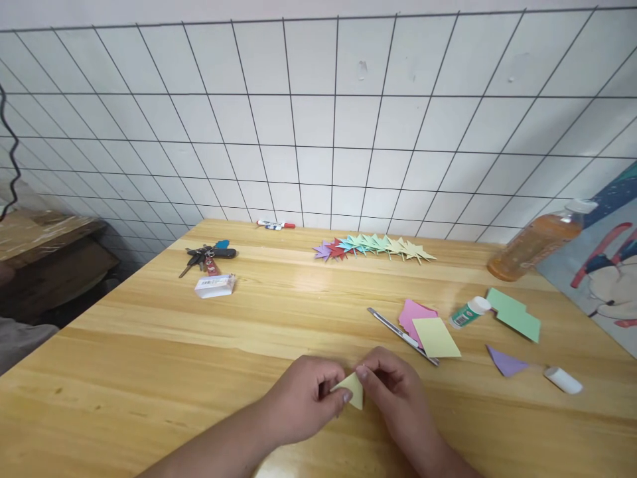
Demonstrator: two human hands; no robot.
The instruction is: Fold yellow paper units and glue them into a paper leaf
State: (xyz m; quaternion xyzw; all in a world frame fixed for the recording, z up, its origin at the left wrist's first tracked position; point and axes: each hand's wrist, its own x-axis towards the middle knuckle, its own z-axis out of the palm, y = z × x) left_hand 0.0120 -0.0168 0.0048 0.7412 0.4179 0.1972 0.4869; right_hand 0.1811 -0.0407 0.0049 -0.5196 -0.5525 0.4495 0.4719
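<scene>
A small folded piece of yellow paper (355,390) is pinched between my two hands, just above the wooden table near its front. My left hand (311,398) grips its left corner between thumb and fingers. At the upper right corner, my right hand (393,392) presses it with thumb and forefinger. Beyond my right hand lie a square yellow sheet (438,337), several pink sheets (415,315) partly under it, and a slim silver cutter (393,325). A row of folded paper leaves (375,245) in purple, red, blue, green and yellow lies near the wall.
To the right are a glue stick (468,313), green sheets (515,315), a purple folded triangle (506,362) and a white cap (563,380). A bottle (537,245) leans at the back right. Keys (206,255), a small box (215,285) and a marker (275,225) lie further left.
</scene>
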